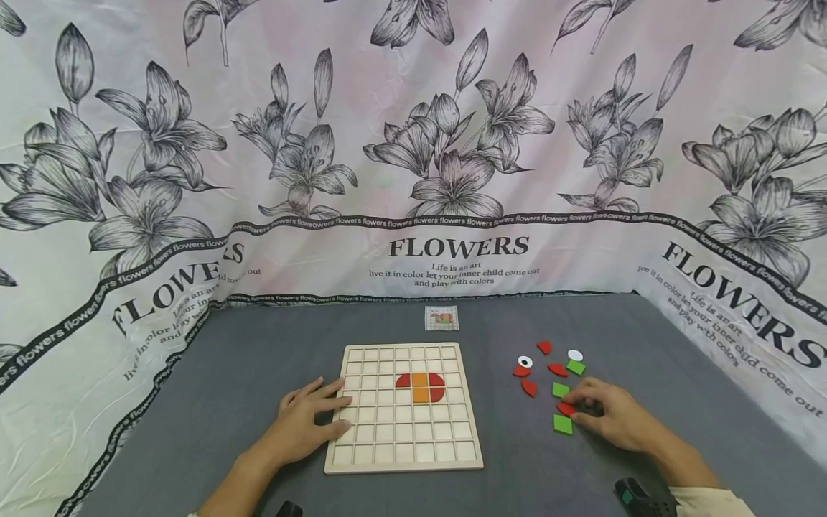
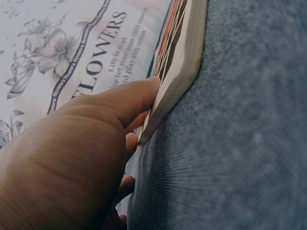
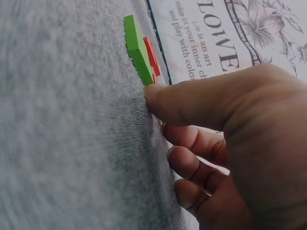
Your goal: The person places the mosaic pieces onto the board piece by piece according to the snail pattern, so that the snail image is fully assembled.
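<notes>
A pale wooden grid board lies on the grey cloth. Two orange squares sit in its cells, with red quarter-circle pieces on both sides of them. My left hand rests at the board's left edge, fingers spread, thumb tip on the rim. To the right of the board, my right hand pinches a red quarter-circle piece between thumb and index finger, low over the cloth. Green squares lie just in front of and behind that piece. In the right wrist view the thumb partly hides the red piece.
Beyond the right hand lie several loose red pieces, another green square, a white disc and a white disc with a black dot. A small pattern card lies behind the board. A flower-printed curtain surrounds the table.
</notes>
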Motion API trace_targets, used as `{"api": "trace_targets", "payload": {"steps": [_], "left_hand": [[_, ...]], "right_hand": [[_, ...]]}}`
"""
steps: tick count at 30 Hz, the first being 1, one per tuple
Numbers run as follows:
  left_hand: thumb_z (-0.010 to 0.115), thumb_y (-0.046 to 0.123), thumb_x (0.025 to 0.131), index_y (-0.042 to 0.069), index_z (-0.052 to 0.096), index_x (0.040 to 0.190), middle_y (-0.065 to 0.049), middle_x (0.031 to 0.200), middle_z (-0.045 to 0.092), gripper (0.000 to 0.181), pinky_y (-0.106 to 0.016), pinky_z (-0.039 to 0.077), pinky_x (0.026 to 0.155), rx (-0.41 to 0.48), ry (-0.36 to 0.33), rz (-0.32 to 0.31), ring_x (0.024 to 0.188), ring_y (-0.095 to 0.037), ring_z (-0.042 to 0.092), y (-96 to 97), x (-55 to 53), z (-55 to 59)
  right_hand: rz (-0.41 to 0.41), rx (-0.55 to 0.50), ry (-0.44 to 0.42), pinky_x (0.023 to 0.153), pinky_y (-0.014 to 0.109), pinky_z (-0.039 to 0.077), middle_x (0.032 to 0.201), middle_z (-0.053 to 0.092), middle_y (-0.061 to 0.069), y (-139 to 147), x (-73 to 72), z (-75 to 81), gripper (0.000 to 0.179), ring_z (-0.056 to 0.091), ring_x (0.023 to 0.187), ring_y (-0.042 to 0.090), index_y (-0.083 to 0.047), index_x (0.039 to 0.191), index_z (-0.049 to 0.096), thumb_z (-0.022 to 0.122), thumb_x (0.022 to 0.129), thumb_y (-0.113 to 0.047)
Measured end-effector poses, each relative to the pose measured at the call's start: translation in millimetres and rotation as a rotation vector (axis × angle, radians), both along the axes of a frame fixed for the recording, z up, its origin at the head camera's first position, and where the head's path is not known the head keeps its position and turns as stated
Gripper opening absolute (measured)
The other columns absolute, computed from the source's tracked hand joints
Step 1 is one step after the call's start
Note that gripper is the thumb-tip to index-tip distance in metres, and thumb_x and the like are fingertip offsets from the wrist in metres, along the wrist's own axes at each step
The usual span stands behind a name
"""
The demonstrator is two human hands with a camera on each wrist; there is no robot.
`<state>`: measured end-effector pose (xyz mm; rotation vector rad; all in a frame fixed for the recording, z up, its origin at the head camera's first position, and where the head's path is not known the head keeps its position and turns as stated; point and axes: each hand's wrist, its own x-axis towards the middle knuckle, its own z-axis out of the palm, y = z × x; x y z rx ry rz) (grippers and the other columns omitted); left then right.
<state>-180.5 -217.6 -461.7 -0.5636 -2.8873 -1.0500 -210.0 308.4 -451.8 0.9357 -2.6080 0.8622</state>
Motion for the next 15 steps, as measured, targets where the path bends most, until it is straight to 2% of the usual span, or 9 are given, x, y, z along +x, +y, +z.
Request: {"api": "trace_targets", "payload": {"steps": [2,4,8,10,12,15], "left_hand": [[0.07,0.041,0.088,0.015,0.067,0.127,-0.004,0.148,0.042,0.048,-0.063,0.006,0.103,-0.003,-0.001,0.001,0.14,-0.038,0.023,-0.2,0.1,1.0],[0.07,0.041,0.088,0.015,0.066,0.128,-0.004,0.148,0.042,0.048,-0.062,0.006,0.104,0.001,-0.006,-0.001,0.14,-0.038,0.022,-0.4,0.1,1.3],[0.07,0.041,0.088,0.014,0.066,0.128,-0.005,0.148,0.041,0.048,-0.062,0.005,0.104,0.024,-0.016,-0.012,0.14,-0.038,0.021,-1.0,-0.1,0.7],[0.07,0.041,0.088,0.015,0.066,0.128,-0.005,0.148,0.041,0.048,-0.062,0.005,0.103,0.032,-0.019,-0.017,0.14,-0.038,0.021,-1.3,-0.3,0.0],[0.07,0.041,0.088,0.015,0.066,0.128,-0.005,0.149,0.041,0.048,-0.063,0.005,0.103,0.034,-0.02,-0.019,0.14,-0.038,0.021,-1.5,-0.4,-0.9],[0.07,0.041,0.088,0.015,0.067,0.127,-0.005,0.148,0.041,0.048,-0.062,0.005,0.103,0.039,-0.017,-0.015,0.14,-0.038,0.021,-2.1,-0.1,-1.8]], "right_hand": [[-0.012,0.001,0.026,0.061,0.025,0.041,0.089,0.058,-0.01,-0.7,-0.6,-0.5,0.023,0.05,0.076,0.008,-0.016,0.092,0.072,0.082,0.075,-0.007],[-0.031,-0.008,0.018,0.06,0.025,0.041,0.086,0.058,-0.01,-1.1,-0.6,-0.4,0.021,0.05,0.074,0.007,-0.016,0.091,0.072,0.083,0.075,-0.007],[-0.086,-0.027,-0.083,0.061,0.025,0.046,0.086,0.061,-0.01,-2.1,2.3,6.4,0.018,0.055,0.074,0.004,-0.017,0.095,0.072,0.08,0.08,-0.012],[-0.112,-0.035,-0.106,0.06,0.026,0.048,0.086,0.062,-0.011,-3.9,4.8,12.4,0.017,0.055,0.073,0.003,-0.018,0.097,0.072,0.079,0.082,-0.014],[-0.121,-0.048,-0.067,0.06,0.026,0.048,0.085,0.062,-0.013,-7.3,6.7,18.6,0.018,0.055,0.072,0.004,-0.019,0.097,0.073,0.08,0.081,-0.013],[-0.11,-0.063,0.038,0.059,0.026,0.047,0.083,0.061,-0.014,-14.5,8.7,27.4,0.022,0.055,0.071,0.007,-0.02,0.094,0.073,0.081,0.078,-0.01]]}}
